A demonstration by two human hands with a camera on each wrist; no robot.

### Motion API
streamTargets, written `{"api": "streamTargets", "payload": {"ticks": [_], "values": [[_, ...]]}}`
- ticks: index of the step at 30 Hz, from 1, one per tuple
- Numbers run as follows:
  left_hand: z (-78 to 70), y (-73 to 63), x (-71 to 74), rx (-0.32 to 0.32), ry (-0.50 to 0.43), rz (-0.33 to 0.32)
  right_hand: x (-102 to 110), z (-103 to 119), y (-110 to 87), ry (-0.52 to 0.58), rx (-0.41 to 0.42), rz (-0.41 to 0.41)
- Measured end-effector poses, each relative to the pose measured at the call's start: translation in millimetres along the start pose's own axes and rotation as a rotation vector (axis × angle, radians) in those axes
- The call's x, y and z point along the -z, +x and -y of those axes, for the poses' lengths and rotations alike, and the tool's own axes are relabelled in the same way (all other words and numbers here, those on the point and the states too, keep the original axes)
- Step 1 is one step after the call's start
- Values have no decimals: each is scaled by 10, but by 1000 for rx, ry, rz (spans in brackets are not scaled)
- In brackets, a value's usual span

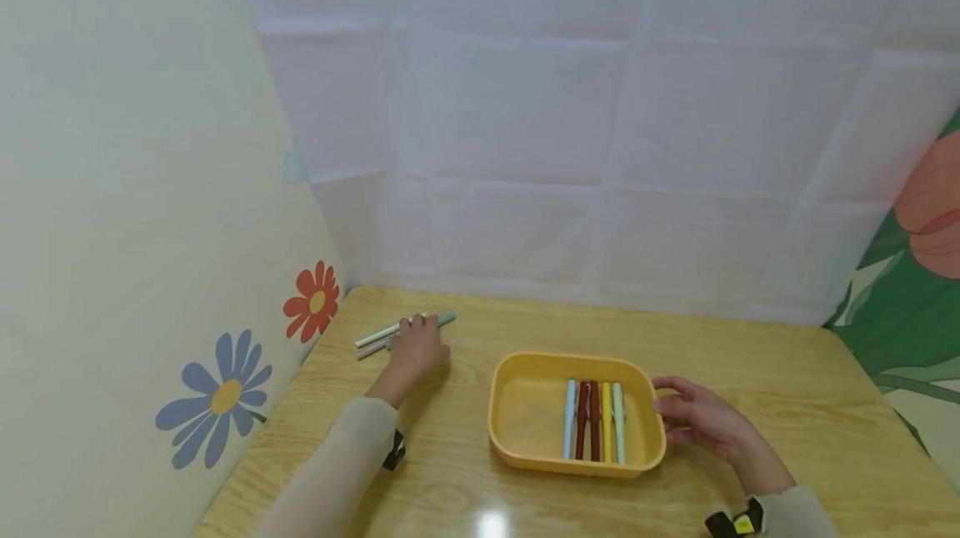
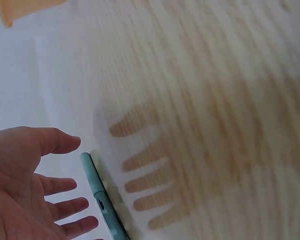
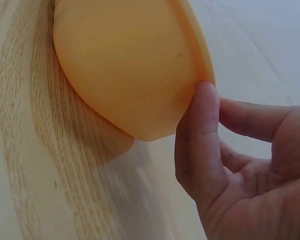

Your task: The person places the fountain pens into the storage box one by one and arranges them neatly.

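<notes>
My left hand [image 1: 417, 346] reaches over a few loose pens at the table's far left. In the left wrist view its fingers are spread and extended beside a teal pen [image 2: 99, 187], with the thumb apart from it. A pale green pen [image 1: 378, 334] and a pinkish pen [image 1: 371, 349] lie partly under the hand in the head view. At the right end of a yellow plastic tray [image 1: 517, 461], my right hand [image 1: 705, 417] holds the rim with thumb and fingertips. Inside the tray, light blue, dark red, yellow and pale green pens [image 1: 595, 421] lie side by side.
The wooden table [image 1: 450, 438] meets a white cloth backdrop [image 1: 525, 146] behind. A flower-patterned panel [image 1: 225, 271] borders the left side, and another with green leaves [image 1: 907, 313] borders the right. The pens occupy the tray's right half.
</notes>
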State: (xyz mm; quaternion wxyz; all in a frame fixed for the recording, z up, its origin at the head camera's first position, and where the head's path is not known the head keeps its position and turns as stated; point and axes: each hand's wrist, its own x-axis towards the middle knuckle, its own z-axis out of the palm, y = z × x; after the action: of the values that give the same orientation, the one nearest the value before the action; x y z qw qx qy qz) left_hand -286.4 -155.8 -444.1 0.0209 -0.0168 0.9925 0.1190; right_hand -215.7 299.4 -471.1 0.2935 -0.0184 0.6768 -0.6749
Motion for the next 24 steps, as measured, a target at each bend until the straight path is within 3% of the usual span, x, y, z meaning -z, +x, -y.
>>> {"api": "streamTargets", "payload": {"ticks": [16, 24], "values": [[131, 62, -87, 9, 67, 9, 18, -17, 20, -19, -13, -23], [136, 51, -59, 18, 42, 9, 26, -23, 25, -16, -5, -10]]}}
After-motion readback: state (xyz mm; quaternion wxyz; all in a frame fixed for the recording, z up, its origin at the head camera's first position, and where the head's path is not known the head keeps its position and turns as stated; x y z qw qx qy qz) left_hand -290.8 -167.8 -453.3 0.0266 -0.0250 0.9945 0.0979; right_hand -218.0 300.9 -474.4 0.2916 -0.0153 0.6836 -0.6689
